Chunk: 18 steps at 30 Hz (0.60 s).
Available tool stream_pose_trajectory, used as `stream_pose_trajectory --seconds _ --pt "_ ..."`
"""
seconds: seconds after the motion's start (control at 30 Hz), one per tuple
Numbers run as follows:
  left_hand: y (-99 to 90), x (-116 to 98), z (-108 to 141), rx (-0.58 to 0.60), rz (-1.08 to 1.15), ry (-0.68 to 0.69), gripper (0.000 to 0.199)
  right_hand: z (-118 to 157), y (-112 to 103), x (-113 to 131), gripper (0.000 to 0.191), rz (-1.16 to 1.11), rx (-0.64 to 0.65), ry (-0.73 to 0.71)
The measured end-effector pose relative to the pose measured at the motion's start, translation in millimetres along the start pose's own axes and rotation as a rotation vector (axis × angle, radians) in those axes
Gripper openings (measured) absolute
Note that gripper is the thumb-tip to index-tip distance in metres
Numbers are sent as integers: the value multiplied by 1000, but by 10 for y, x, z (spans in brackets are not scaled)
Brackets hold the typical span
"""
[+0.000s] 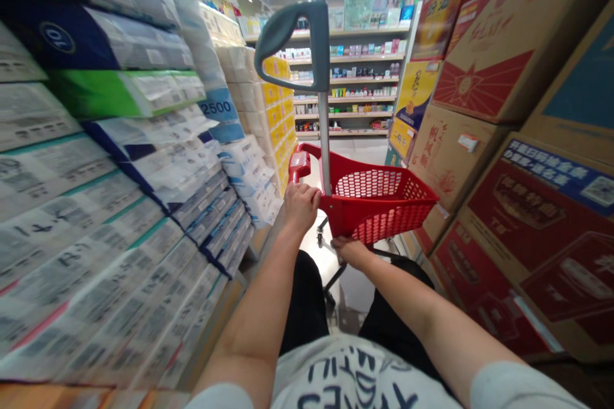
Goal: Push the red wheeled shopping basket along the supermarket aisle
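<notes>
A red plastic shopping cart (384, 211) with a perforated basket stands right in front of me, on a dark wheeled frame. My left hand (302, 204) is closed round the lower part of the red handle (300, 163) on the cart's left side. Lower down, my right hand (352, 252) is curled at the basket's bottom near corner, its fingertips partly hidden. A metal pole (325, 134) with a grey loop grip (295, 45) rises beside the basket. No goods show inside the part of the basket I can see.
Stacked packs of tissue paper (96, 236) line the left, with yellow-and-white packs (278, 102) farther on. Cardboard cartons (480, 70) are piled high on the right, close to the basket. Shelves of small goods (345, 77) stand across the aisle's far end.
</notes>
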State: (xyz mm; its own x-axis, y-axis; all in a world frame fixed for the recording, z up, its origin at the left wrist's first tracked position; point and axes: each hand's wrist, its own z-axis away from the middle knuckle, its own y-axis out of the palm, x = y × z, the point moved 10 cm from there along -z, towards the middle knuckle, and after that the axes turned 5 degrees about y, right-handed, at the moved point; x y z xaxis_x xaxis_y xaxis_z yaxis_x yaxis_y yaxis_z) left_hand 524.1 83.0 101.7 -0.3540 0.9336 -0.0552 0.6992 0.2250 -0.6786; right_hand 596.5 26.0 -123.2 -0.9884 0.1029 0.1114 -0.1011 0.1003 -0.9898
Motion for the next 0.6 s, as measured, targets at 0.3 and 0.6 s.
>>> stream_pose_trajectory --seconds 0.3,0.6 --pt "15 146 19 -60 -77 -162 24 30 -1046 70 28 -28 -440 -101" --pt "9 90 142 11 -117 -257 27 83 -1915 -163 42 -270 -712 -165"
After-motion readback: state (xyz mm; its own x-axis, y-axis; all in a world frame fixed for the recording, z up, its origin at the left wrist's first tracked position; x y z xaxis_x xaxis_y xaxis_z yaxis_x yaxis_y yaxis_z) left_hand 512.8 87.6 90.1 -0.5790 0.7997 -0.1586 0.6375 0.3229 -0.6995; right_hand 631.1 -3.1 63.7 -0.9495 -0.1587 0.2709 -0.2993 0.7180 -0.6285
